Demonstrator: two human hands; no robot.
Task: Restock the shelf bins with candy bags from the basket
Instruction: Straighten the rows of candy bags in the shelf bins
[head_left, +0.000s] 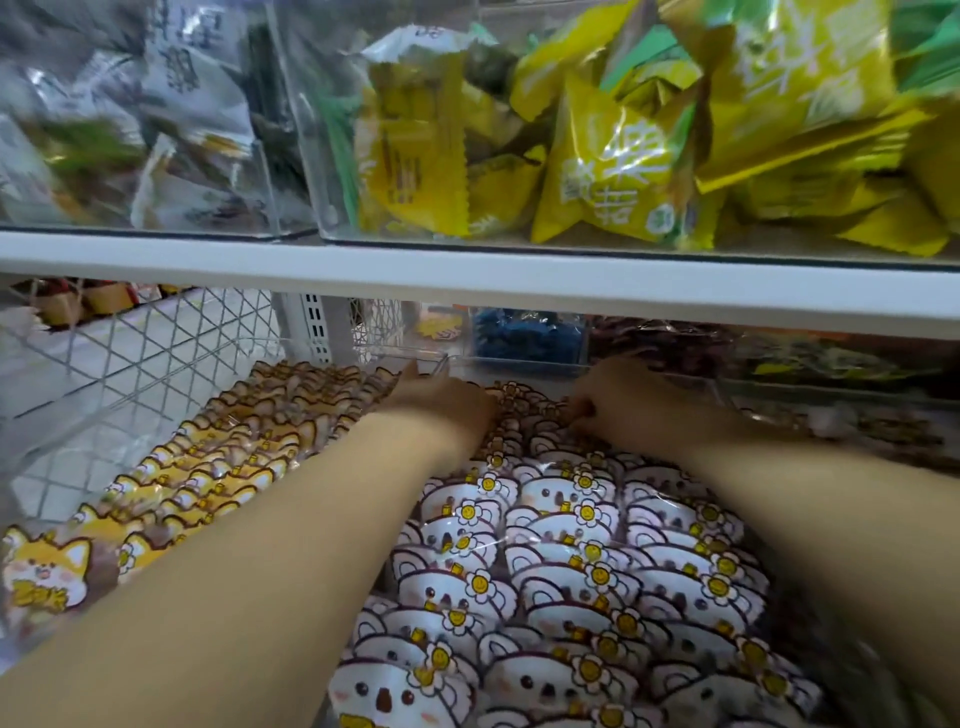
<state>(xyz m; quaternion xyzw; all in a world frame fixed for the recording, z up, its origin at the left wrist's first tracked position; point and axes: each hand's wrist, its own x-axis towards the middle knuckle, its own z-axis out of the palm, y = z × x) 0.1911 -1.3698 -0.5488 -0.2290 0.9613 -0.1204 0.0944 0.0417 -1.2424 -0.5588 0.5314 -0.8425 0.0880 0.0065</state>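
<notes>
1. Two-handed reach to the far end of a clear bin (436, 361) on the lower shelf, right among the koala bags (561, 551).
2. For the left hand (447, 402): back turned up, thumb lifted near the bin's rim, fingers hidden under the hand, so cannot tell whether gripping anything.
3. For the right hand (618, 400): fingers (582, 410) curled down onto the tops of the rearmost koala bags, seemingly pinching one; blurred, so no firmer than that.
4. Judged well along for this bin: filled front to back with overlapping rows, with little room to spare except perhaps at the rear, by the hands.
5. Likewise full just beside it on the left, with fox bags (208, 467) in tidy rows.
6. No sight of the basket, so no telling of stock left to place; probably settling or straightening the back row at this point.
7. Overhead, a white shelf board (467, 270) carrying clear bins of yellow packets (613, 171) and grey-white packets (171, 104), both heaped loosely.
8. Behind, white wire mesh (130, 353) at left, a slotted upright (317, 332), then further bins with blue packets (524, 338) and darker ones at right, too blurred to name.
</notes>
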